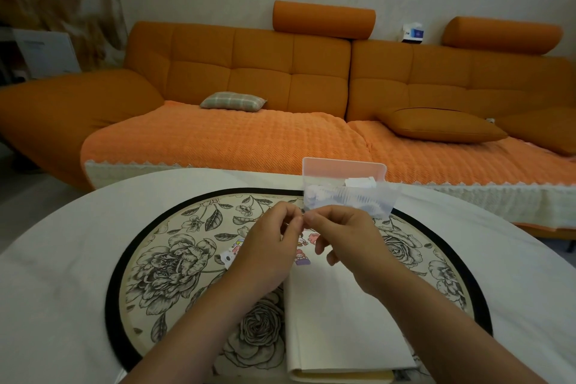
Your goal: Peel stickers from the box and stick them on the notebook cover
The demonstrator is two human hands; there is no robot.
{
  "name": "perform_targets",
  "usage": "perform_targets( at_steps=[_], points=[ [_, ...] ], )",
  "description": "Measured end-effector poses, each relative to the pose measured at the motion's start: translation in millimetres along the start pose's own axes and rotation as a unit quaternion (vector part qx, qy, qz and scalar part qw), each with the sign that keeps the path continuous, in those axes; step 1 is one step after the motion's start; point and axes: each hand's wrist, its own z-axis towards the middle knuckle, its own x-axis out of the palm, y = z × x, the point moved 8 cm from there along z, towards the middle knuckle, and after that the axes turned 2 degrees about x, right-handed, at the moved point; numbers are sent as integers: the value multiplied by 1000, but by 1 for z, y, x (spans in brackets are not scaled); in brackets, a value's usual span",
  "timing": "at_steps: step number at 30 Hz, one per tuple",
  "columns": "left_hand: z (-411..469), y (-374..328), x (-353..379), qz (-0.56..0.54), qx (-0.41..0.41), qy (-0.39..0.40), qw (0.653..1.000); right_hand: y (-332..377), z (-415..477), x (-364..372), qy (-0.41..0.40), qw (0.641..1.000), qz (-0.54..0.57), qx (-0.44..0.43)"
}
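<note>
A white notebook [339, 318] lies on the flowered round mat, with a few colourful stickers [304, 256] on the far end of its cover. My left hand [268, 246] and my right hand [346, 238] meet above that end, fingertips pinching a tiny sticker [303, 212] between them; it is almost hidden. Just behind my hands stands the sticker box [343, 170], pink with a clear open lid [352, 198] and white pieces inside. A loose sticker [227, 257] lies on the mat left of the notebook.
The round floral mat [174, 262] with a black rim sits on a white table [62, 274]. An orange sofa [280, 87] with cushions runs behind the table's far edge.
</note>
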Motion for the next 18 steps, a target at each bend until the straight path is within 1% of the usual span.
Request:
perform_targets(
  at_steps=[5,7,10,13,14,18],
  points=[
    [1,2,-2,-97,-38,-5,995,-2,1,-1,-1,998,57,20],
    [1,2,0,-135,-56,3,989,1,1,-6,-23,999,45,4],
    [0,-1,4,-160,-65,17,985,6,0,-10,-50,998,6,-31],
    [0,-1,5,-186,-77,11,979,9,-1,-13,-74,995,-7,-59],
    [1,1,4,-182,-79,6,980,10,-1,-14,-79,995,-10,-64],
    [5,7,-4,-103,-69,-27,992,9,0,-14,-75,994,-33,-66]
  ],
)
